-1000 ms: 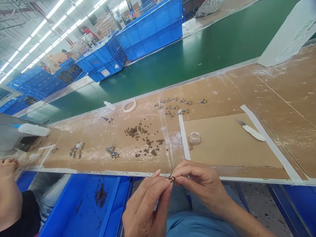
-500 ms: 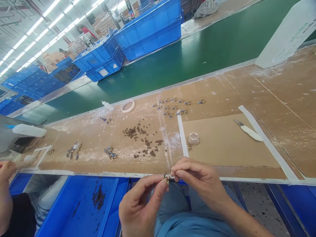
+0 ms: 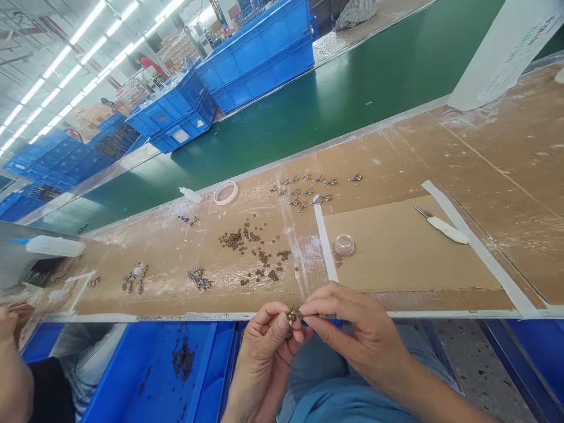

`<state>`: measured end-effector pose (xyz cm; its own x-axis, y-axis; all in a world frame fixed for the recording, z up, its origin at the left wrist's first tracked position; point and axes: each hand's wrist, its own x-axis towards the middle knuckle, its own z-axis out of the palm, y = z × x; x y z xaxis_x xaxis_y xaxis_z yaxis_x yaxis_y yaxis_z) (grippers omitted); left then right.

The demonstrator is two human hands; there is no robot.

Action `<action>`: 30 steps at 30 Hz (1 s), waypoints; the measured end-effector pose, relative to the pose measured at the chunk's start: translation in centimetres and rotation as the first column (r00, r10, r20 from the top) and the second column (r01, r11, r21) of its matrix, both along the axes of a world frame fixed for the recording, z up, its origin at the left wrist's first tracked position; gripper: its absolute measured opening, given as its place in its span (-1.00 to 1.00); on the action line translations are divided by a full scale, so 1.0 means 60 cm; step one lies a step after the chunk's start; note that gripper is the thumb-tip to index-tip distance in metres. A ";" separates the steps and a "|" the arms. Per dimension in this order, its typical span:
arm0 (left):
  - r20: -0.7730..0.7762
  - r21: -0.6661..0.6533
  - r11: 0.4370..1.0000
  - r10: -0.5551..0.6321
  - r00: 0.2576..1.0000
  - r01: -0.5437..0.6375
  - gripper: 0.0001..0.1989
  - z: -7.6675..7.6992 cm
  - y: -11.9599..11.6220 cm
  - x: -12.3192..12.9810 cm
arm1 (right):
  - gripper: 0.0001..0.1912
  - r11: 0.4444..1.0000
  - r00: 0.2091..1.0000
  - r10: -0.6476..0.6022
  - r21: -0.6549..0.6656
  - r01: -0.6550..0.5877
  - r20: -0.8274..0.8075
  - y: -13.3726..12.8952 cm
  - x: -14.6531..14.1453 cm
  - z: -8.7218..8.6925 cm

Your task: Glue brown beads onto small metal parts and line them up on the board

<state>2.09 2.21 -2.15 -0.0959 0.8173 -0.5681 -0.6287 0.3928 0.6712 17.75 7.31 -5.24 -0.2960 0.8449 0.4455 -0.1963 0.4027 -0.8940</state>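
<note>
Between thumb and fingertips, my left hand (image 3: 271,341) pinches a small figurine (image 3: 291,318) with brown and dark parts, just over the table's front edge. My right hand (image 3: 352,329) comes in from the right, its thumb and index finger closed against the figurine's side; whether a separate small part is between them is too small to tell. Beyond my hands lie many small brown discs (image 3: 233,239) scattered on the table. A cluster of small blue and gold figurines (image 3: 200,278) lies left of them, and more figurines (image 3: 307,191) stand in loose rows farther back.
Cardboard (image 3: 409,252) bears a clear cup (image 3: 344,245) and a white-handled knife (image 3: 447,230). A tape roll (image 3: 225,192) and small bottle (image 3: 191,195) lie farther back. Blue crates (image 3: 259,59) stand beyond the green belt (image 3: 352,106). Another person's hand (image 3: 15,314) is at far left.
My left hand has turned and shifted slightly right and up, closer to my right hand, so the figurine's brown part now shows. The view has tilted slightly.
</note>
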 end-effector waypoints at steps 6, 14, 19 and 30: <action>-0.114 0.030 1.000 0.013 0.993 -0.009 -0.82 0.000 0.004 0.001 | -0.85 0.996 0.999 -0.041 0.076 0.039 0.030 -0.003 -0.002 -0.002; -0.699 0.247 0.963 0.098 0.709 0.110 -0.93 0.009 -0.010 0.005 | -0.87 0.992 0.994 -0.069 0.113 0.059 0.085 -0.004 0.000 -0.009; -0.914 0.406 0.795 0.355 0.197 0.450 -0.77 0.018 -0.020 0.001 | -0.86 0.997 0.999 -0.008 0.079 0.005 0.045 0.001 0.003 -0.015; -0.818 0.305 0.620 0.560 -0.134 0.723 -0.77 0.043 -0.024 0.009 | -0.83 0.995 0.998 0.067 0.082 -0.065 -0.022 0.006 0.011 -0.014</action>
